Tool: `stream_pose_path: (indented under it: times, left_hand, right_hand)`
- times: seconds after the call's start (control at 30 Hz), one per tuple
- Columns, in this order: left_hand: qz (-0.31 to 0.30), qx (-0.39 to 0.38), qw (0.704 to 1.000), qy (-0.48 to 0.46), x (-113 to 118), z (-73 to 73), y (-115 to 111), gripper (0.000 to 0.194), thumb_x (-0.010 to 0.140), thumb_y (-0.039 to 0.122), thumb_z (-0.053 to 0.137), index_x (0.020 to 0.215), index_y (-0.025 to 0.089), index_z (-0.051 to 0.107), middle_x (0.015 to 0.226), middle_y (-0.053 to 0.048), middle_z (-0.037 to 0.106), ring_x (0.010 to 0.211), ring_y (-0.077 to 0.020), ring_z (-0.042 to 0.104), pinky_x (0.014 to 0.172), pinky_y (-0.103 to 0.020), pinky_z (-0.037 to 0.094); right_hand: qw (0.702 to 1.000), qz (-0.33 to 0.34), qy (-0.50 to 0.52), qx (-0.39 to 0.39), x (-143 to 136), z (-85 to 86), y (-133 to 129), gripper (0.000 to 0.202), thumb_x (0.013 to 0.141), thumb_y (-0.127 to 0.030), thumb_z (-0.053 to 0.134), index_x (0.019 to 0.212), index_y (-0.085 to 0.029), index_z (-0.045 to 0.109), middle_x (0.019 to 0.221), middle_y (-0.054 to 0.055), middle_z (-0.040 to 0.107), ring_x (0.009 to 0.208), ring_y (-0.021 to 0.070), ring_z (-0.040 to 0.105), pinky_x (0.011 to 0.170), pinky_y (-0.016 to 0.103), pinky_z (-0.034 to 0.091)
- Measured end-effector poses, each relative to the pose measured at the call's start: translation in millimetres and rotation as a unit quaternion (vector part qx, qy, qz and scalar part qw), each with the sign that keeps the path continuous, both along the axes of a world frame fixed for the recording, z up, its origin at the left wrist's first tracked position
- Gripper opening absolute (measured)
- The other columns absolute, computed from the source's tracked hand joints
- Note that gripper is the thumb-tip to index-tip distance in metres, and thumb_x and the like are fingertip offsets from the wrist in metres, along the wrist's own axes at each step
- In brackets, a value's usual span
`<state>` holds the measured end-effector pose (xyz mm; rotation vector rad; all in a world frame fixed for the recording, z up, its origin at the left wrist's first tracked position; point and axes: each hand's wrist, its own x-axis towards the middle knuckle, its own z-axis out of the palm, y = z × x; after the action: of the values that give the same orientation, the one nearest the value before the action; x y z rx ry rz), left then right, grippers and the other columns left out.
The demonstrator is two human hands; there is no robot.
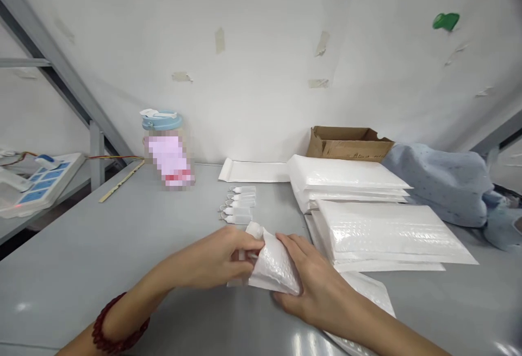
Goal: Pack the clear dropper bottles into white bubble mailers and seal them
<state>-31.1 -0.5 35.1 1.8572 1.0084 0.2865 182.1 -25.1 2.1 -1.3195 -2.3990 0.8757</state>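
A small white bubble mailer (277,261) is held above the grey table between my two hands. My right hand (316,274) is wrapped around its right end, with the thumb below and the fingers over the top. At the left end, the fingers of my left hand (228,255) are closed at the mailer's mouth; whether they also hold something inside is hidden. Just beyond my left hand lies a row of several small clear plastic bottles (240,204) with thin tips pointing left. Another white mailer (369,291) lies partly under my right forearm.
Stacks of white bubble mailers (391,231) lie to the right, with a flat one (256,171) behind the bottles. Farther back are an open cardboard box (350,147) and blue cloth (436,182). A blue-lidded cup (163,121) and a yellowish strip (121,181) are on the left.
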Motion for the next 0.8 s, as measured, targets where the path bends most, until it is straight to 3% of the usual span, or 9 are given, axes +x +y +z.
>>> stream_pose_path:
  times: [0.07, 0.13, 0.2, 0.23, 0.33, 0.5, 0.57, 0.67, 0.8]
  left_hand:
    - [-0.013, -0.039, 0.999, -0.031, -6.8, 4.1, 3.2, 0.021, 0.08, 0.023, 0.055, 0.095, 0.021, 0.069, 0.087, 0.0, 0.068, 0.069, -0.014, 0.056, 0.06, -0.022, 0.043]
    - [0.09, -0.025, 0.995, -0.024, -19.1, 6.3, 10.2, 0.032, 0.082, 0.033, 0.055, 0.111, 0.021, 0.065, 0.098, -0.004, 0.069, 0.073, -0.0167, 0.06, 0.059, -0.024, 0.045]
    - [0.208, 0.071, 0.974, 0.046, -31.8, 4.1, 18.7, 0.034, 0.085, 0.04, 0.051, 0.108, 0.019, 0.065, 0.096, -0.006, 0.069, 0.075, -0.0189, 0.06, 0.061, -0.026, 0.044]
    - [0.233, 0.125, 0.96, 0.091, -36.7, 1.2, 22.7, 0.033, 0.085, 0.04, 0.049, 0.102, 0.018, 0.066, 0.093, -0.006, 0.069, 0.076, -0.0198, 0.06, 0.064, -0.027, 0.044]
    - [0.212, 0.199, 0.941, 0.173, -41.9, -13.1, 30.7, 0.025, 0.081, 0.037, 0.051, 0.088, 0.018, 0.067, 0.089, -0.006, 0.067, 0.078, -0.0216, 0.057, 0.068, -0.029, 0.041]
    - [0.174, 0.189, 0.947, 0.191, -33.4, -31.1, 32.0, 0.021, 0.078, 0.033, 0.051, 0.082, 0.019, 0.065, 0.069, -0.002, 0.058, 0.065, -0.0195, 0.051, 0.059, -0.027, 0.033]
    - [0.163, 0.184, 0.95, 0.191, -34.8, -27.3, 30.9, 0.019, 0.077, 0.033, 0.051, 0.075, 0.019, 0.063, 0.064, -0.001, 0.053, 0.061, -0.0173, 0.047, 0.056, -0.026, 0.031]
    - [0.155, 0.17, 0.957, 0.178, -45.3, -8.8, 26.9, 0.021, 0.076, 0.038, 0.055, 0.074, 0.019, 0.063, 0.062, 0.002, 0.047, 0.058, -0.0137, 0.044, 0.053, -0.023, 0.031]
    - [0.129, 0.192, 0.961, 0.152, -54.4, 13.0, 14.3, 0.021, 0.079, 0.04, 0.059, 0.082, 0.02, 0.065, 0.071, 0.002, 0.05, 0.064, -0.013, 0.046, 0.058, -0.022, 0.036]
  right_hand:
    - [1.0, -0.005, 0.005, 0.006, 1.2, -0.7, 0.6, 0.069, 0.068, -0.017, 0.058, 0.134, -0.012, 0.039, 0.119, 0.013, 0.053, 0.111, 0.0272, 0.05, 0.095, 0.042, 0.042]
    - [1.0, -0.014, 0.003, 0.008, 2.8, -0.4, 1.2, 0.072, 0.069, -0.018, 0.058, 0.137, -0.012, 0.035, 0.123, 0.014, 0.051, 0.113, 0.0283, 0.049, 0.097, 0.044, 0.041]
    - [1.0, -0.018, 0.002, 0.006, 4.2, 0.8, 1.2, 0.073, 0.07, -0.019, 0.057, 0.138, -0.013, 0.033, 0.125, 0.015, 0.05, 0.115, 0.0295, 0.049, 0.098, 0.046, 0.041]
    - [1.0, -0.017, 0.004, 0.007, 4.6, 1.5, 0.9, 0.072, 0.071, -0.02, 0.057, 0.138, -0.013, 0.033, 0.125, 0.015, 0.05, 0.115, 0.03, 0.048, 0.098, 0.046, 0.041]
    - [1.0, -0.003, 0.012, 0.02, 4.2, 3.0, -1.1, 0.069, 0.071, -0.019, 0.056, 0.137, -0.015, 0.035, 0.123, 0.015, 0.052, 0.113, 0.0301, 0.049, 0.096, 0.047, 0.042]
    - [0.999, 0.025, 0.001, 0.025, 0.7, 3.4, -4.1, 0.068, 0.07, -0.015, 0.055, 0.135, -0.015, 0.037, 0.12, 0.013, 0.053, 0.11, 0.0293, 0.05, 0.094, 0.046, 0.044]
    - [0.999, 0.026, 0.0, 0.028, 0.1, 3.4, -4.0, 0.066, 0.071, -0.015, 0.055, 0.135, -0.016, 0.037, 0.12, 0.013, 0.053, 0.111, 0.0292, 0.049, 0.094, 0.046, 0.043]
    - [0.999, 0.018, -0.001, 0.029, 0.7, 2.5, -2.6, 0.064, 0.071, -0.016, 0.056, 0.133, -0.016, 0.039, 0.12, 0.013, 0.053, 0.111, 0.0294, 0.048, 0.094, 0.046, 0.043]
    - [0.999, 0.014, -0.01, 0.027, 2.4, -0.5, -1.0, 0.061, 0.071, -0.016, 0.055, 0.13, -0.016, 0.041, 0.117, 0.013, 0.053, 0.11, 0.0288, 0.049, 0.094, 0.046, 0.043]
